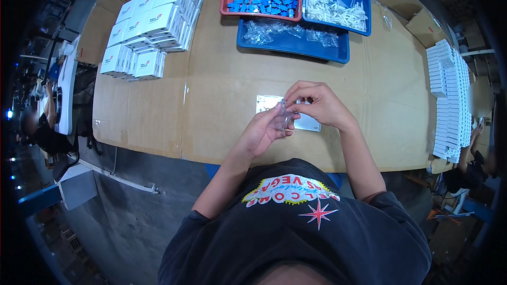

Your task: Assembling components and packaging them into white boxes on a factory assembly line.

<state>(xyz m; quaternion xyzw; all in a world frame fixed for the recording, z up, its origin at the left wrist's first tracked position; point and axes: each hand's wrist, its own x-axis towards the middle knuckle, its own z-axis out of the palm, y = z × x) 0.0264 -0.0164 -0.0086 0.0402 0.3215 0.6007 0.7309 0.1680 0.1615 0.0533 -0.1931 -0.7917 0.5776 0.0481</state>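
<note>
In front of my chest, my left hand [262, 133] is closed on a small clear plastic bag [281, 121], thumb on top and fingers beneath. My right hand [320, 106] meets it from the right, its thumb and forefinger pinched together at the bag's upper end. What sits between those fingertips is too small to make out. Under the hands, a white printed sheet or flat box [308, 123] lies on the cardboard-covered table [222, 95]. A second white printed piece [265, 100] shows beyond my left thumb; whether the two are joined is hidden by my hands.
Beyond my hands stand a red tray [224, 10] of small blue parts, a blue tray [368, 0] of white sticks, and a lower blue tray [296, 53] with clear bags. White boxes [150, 21] are stacked left, more [449, 105] right. Other people sit at both sides.
</note>
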